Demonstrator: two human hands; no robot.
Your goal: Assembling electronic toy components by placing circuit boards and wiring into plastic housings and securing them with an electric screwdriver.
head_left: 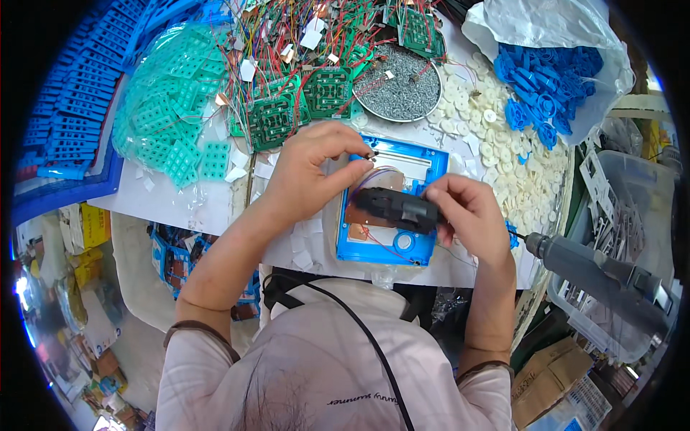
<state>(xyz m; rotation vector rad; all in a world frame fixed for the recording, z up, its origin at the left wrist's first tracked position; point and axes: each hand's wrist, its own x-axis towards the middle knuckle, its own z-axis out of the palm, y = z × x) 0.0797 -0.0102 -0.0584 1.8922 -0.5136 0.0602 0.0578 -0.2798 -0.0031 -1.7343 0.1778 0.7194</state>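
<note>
Head view: both hands work over an open blue plastic housing (346, 248), which lies on the desk (198, 210) straight in front of the person. At its upper left edge, the left hand (327, 165) pinches a small dark piece (371, 156) between thumb and forefinger; its exact shape is too small to tell. The right hand (467, 212) grips the right end of a black part (399, 208) between thumb and fingers, holding it above the middle of the housing; the part is slightly blurred. Thin wires (381, 171) curve between the two pieces.

Beyond the housing lie green circuit boards (328, 92) with many coloured leads, and a round dish of small metal pieces (410, 86). Green keypads (180, 159) sit farther left. White round parts (496, 161) spread to the right, below a plastic bag (611, 47) of blue parts (550, 82). A grey power screwdriver (596, 269) is near the right forearm.
</note>
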